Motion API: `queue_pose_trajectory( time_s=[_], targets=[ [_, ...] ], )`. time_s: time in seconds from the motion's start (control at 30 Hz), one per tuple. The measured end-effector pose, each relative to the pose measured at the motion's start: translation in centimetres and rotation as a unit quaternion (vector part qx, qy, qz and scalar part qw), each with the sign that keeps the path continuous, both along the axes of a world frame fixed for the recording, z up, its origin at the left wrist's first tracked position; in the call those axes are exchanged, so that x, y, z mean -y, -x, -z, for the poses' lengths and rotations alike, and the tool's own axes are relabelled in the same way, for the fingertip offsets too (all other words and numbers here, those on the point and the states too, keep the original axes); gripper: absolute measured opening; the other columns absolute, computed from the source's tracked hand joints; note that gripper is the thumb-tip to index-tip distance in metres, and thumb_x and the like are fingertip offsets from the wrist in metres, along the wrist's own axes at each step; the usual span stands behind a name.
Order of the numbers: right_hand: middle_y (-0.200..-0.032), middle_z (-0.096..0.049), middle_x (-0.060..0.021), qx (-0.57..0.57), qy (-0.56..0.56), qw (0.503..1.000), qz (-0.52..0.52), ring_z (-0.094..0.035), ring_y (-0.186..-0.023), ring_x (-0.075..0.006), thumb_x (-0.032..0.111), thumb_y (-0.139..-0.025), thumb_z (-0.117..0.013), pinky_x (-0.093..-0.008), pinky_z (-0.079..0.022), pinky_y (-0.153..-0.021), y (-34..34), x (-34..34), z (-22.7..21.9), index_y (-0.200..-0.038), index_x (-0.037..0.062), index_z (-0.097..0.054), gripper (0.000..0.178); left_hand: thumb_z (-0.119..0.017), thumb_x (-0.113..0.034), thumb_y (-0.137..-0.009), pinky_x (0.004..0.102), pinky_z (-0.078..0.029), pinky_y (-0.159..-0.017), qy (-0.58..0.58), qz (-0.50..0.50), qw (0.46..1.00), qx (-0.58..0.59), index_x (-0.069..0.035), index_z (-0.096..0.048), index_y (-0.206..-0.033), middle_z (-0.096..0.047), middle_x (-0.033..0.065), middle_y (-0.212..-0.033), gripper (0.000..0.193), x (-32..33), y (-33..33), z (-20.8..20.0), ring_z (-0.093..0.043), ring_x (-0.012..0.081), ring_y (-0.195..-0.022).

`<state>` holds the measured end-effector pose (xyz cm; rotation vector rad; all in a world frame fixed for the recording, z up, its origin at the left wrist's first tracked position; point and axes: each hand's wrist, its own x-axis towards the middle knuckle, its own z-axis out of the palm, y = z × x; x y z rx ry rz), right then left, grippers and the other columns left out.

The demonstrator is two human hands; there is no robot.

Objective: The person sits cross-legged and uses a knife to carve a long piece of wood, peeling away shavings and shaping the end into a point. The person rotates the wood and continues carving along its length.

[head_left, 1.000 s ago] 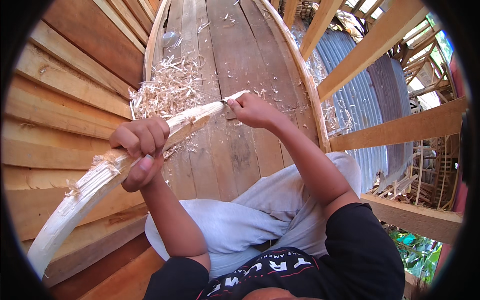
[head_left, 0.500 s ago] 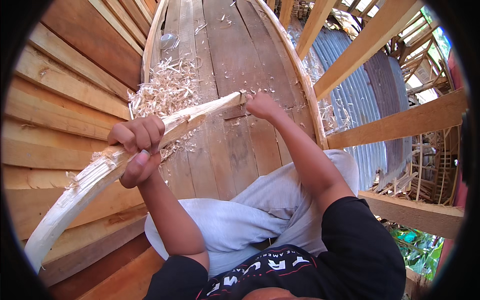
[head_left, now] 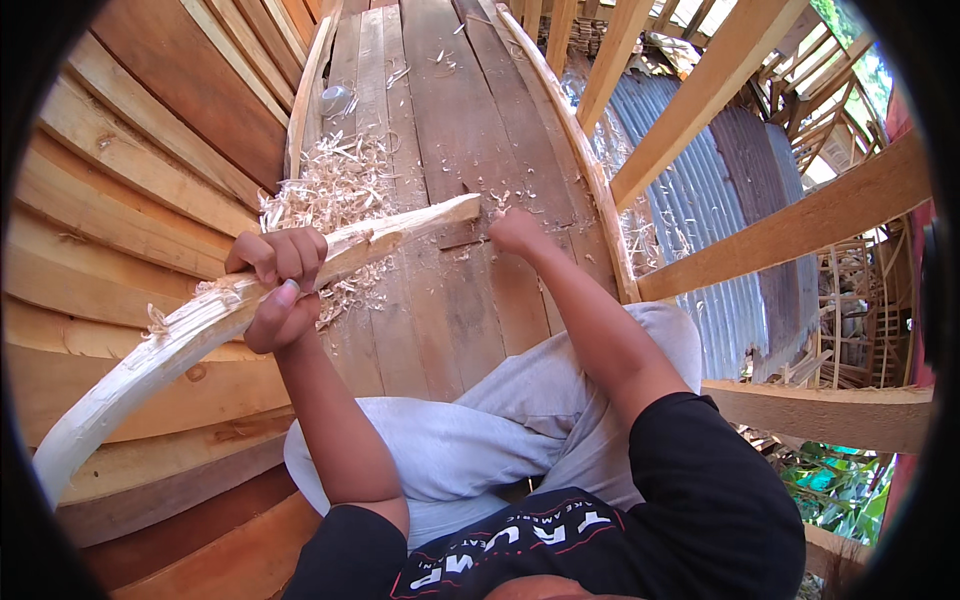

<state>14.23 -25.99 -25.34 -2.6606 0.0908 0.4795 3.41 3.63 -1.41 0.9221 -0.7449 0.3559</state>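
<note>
A long, curved, pale piece of wood [head_left: 185, 335] runs from the lower left up toward the middle, its bark gone and its surface cut into rough facets. My left hand [head_left: 282, 278] is wrapped around it, thumb against the near side. Small curls of wood cling to it left of that hand. Just beyond the cut right end is my right hand [head_left: 516, 232], closed and apart from the wood. What its fingers hold, if anything, is hidden.
Wood shavings [head_left: 335, 185] lie heaped on the plank floor [head_left: 440, 310], with a clear cup [head_left: 337, 100] behind them. Stacked boards [head_left: 120, 240] rise on the left. Wooden rails [head_left: 800, 215] and corrugated metal sheets [head_left: 690, 170] are on the right.
My right hand has moved slightly right and nearer, off the wood's end, where a dark edge showed before. My left hand keeps its grip, and the wood has shifted slightly.
</note>
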Motion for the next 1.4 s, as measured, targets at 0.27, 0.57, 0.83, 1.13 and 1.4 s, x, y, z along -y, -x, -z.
queue_pose_trajectory(
  time_s=[0.27,0.57,0.83,1.13,1.4],
  targets=[
    [-0.107,-0.062,-0.0305,0.072,-0.12,0.973,0.182,-0.06,-0.104,-0.0423,0.025,-0.092,-0.049,-0.0479,-0.047,-0.089,1.1,-1.8,-6.4,-0.104,-0.0083,-0.063,0.038,-0.049,-0.005,-0.064,0.0299,-0.029,-0.057,0.022,-0.072,0.997,0.001,-0.012,-0.033,-0.079,-0.033,-0.0001,-0.059,0.023,-2.2,2.4,-2.8,-0.032,0.0114,-0.053],
    [-0.098,-0.064,-0.0289,0.094,-0.095,0.958,0.254,-0.063,-0.098,-0.0401,0.021,-0.088,-0.06,-0.0464,-0.048,-0.081,4.6,-0.6,-5.3,-0.098,-0.0085,-0.062,0.031,-0.05,-0.006,-0.066,0.0296,-0.028,-0.06,0.017,-0.145,0.989,-0.018,-0.012,-0.034,-0.081,-0.032,-0.0002,-0.061,0.023,-2.9,4.1,-5.0,-0.032,0.0118,-0.058],
    [-0.101,-0.065,-0.0241,0.147,-0.054,0.969,0.19,-0.062,-0.1,-0.04,0.015,-0.088,-0.06,-0.0476,-0.049,-0.084,6.3,-0.7,-2.3,-0.105,0.0,-0.064,0.023,-0.052,-0.006,-0.065,0.0299,-0.028,-0.061,0.038,-0.134,0.99,-0.014,-0.012,-0.035,-0.082,-0.034,0.0007,-0.062,0.025,-3.6,5.2,-5.9,-0.034,0.0126,-0.058],
    [-0.096,-0.068,-0.021,0.066,0.04,0.991,0.108,-0.065,-0.096,-0.0371,0.01,-0.083,-0.06,-0.0433,-0.052,-0.083,6.3,-1.6,-2.5,-0.1,0.0034,-0.067,0.02,-0.052,-0.006,-0.065,0.0315,-0.029,-0.06,0.055,-0.13,0.99,0.007,-0.012,-0.035,-0.081,-0.035,0.0015,-0.061,0.024,-4.6,5.8,-6.3,-0.034,0.0131,-0.057],
    [-0.074,-0.067,-0.0197,0.141,-0.224,0.954,-0.137,-0.065,-0.067,-0.0302,0.019,-0.081,-0.068,-0.0387,-0.05,-0.065,5.8,-8.1,-2.5,-0.109,0.0006,-0.066,0.034,-0.052,-0.006,-0.064,0.0314,-0.03,-0.059,0.063,-0.137,0.988,0.012,-0.012,-0.035,-0.081,-0.035,0.0013,-0.06,0.025,-4.6,5.9,-6.5,-0.034,0.0128,-0.055]
  ],
)
